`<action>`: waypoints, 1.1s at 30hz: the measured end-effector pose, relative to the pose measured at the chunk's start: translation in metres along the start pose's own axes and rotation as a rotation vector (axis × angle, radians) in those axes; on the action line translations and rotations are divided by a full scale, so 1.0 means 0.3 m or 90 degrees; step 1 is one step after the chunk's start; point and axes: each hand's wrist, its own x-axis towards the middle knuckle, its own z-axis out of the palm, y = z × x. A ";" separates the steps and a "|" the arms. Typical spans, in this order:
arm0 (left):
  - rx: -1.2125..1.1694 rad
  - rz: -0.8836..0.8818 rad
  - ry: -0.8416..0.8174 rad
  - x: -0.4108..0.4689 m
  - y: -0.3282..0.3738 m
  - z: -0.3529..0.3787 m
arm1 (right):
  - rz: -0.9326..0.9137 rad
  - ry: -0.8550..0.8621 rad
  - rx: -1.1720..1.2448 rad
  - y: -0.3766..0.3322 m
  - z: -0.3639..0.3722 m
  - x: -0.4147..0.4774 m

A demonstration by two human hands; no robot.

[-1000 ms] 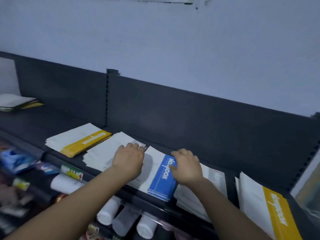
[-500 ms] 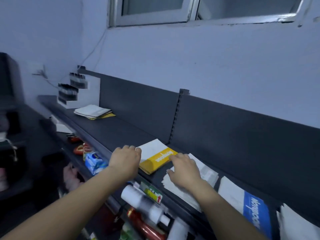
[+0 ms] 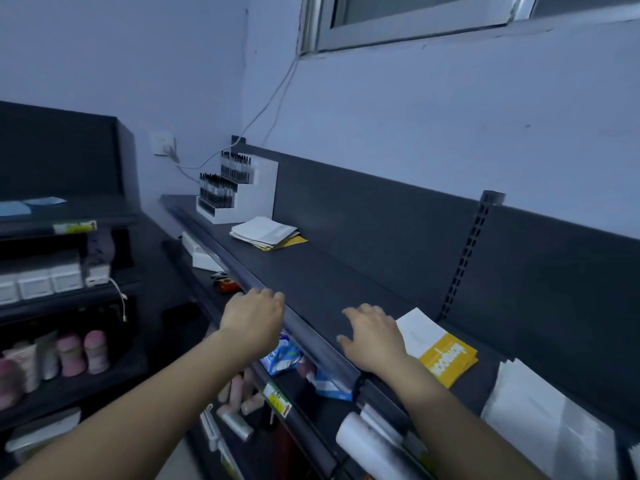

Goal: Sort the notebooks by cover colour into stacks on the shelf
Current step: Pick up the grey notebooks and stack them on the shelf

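Where the fingers (image 3: 362,313) of the right hand (image 3: 374,337) spread loosely, palm down and empty, over the dark shelf (image 3: 311,271), the left hand (image 3: 252,318) bends its fingers loosely together at the front lip, holding nothing. A yellow-banded notebook stack (image 3: 446,358) lies just beside the right hand; another stack (image 3: 265,233) sits far along the shelf, and a white pile (image 3: 540,420) lies nearest.
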 end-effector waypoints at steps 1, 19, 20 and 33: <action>-0.001 -0.005 0.002 0.020 -0.026 0.014 | -0.005 -0.001 0.003 -0.018 0.007 0.037; -0.003 -0.051 -0.029 0.593 -0.438 0.278 | -0.039 -0.003 0.038 -0.226 0.146 0.825; -0.004 -0.052 -0.031 0.622 -0.457 0.292 | -0.039 -0.006 0.041 -0.234 0.154 0.861; -0.049 -0.018 -0.054 1.020 -0.702 0.524 | 0.028 -0.048 0.078 -0.326 0.300 1.295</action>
